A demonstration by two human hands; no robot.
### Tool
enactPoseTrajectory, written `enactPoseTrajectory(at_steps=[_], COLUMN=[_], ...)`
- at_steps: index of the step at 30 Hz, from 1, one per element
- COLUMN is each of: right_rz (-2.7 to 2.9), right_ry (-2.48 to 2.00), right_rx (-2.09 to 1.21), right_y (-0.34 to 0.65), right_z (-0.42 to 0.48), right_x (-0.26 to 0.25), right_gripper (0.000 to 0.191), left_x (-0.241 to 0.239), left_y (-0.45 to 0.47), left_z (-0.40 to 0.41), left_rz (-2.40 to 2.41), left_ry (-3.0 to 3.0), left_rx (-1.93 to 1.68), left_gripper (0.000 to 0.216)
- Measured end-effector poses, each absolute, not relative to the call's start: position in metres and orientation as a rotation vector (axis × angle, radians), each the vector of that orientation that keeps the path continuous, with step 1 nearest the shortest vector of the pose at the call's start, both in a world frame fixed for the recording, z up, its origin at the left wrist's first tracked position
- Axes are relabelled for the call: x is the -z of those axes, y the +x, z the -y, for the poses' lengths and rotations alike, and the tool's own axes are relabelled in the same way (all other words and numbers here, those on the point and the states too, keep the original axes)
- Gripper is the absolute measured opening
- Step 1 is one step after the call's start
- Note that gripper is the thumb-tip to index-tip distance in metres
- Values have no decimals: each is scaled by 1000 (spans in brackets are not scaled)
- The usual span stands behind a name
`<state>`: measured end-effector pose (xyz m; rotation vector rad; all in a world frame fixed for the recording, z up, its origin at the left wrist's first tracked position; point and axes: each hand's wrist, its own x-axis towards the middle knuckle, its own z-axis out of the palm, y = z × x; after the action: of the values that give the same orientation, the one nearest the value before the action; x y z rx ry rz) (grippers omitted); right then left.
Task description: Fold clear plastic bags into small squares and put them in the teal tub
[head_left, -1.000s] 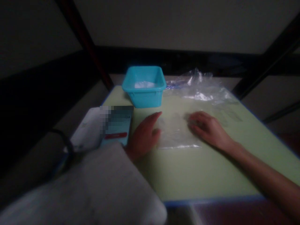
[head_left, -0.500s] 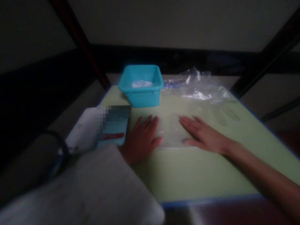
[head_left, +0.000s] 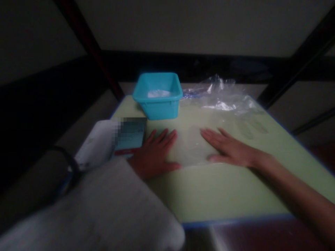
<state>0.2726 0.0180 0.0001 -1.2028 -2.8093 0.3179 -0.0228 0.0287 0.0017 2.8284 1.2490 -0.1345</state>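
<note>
A small clear plastic bag (head_left: 192,148) lies flat on the pale green table (head_left: 222,188). My left hand (head_left: 154,155) rests flat with fingers stretched out at the bag's left edge. On the bag's right part my right hand (head_left: 226,148) lies flat, fingers together and extended. Neither hand grips anything.
A turquoise tub (head_left: 157,94) with something white inside stands at the table's far edge. Crumpled clear plastic bags (head_left: 222,99) lie to its right. A phone (head_left: 129,139) sits on white paper (head_left: 95,144) at the left. My grey sleeve (head_left: 104,209) covers the near left corner.
Both hands went from curled on the bag to flat with fingers extended. The left hand slid slightly left and nearer; the bag looks smoother.
</note>
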Motion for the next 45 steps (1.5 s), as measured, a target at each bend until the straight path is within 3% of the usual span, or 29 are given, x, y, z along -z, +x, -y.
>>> enactPoseTrajectory(at_steps=[8,13,20,28,38,41,45], right_rz=[2654,2660,2774,2838,2838,2828,2697], right_ry=[-1123,-989,-895,-898,-844,-759,-801], right_rx=[-380,-338,-285,-274,-320,-360,-303], right_y=[275,262,238,243,248,261,273], right_z=[-15,-8,9,13,6,-1,-5], right_x=[-11,-16,-2,0,1,-10,-25], right_gripper=[71,71,90,89,93,88,63], left_x=[-8,-7,0,-8,-7,-2,0], left_y=[-31,-28,-14,-15,-23,-27,-24], left_z=[-30,-25,-19,-18,-17,-19,-18], left_rz=[-996,-702,-478,-444,-497,-519,-644], left_ry=[2877,2865,2778,2807,2845,2893,2973], left_rx=[49,-79,-248,-125,-103,-214,-362], left_gripper=[115,102,90,72,81,80,66])
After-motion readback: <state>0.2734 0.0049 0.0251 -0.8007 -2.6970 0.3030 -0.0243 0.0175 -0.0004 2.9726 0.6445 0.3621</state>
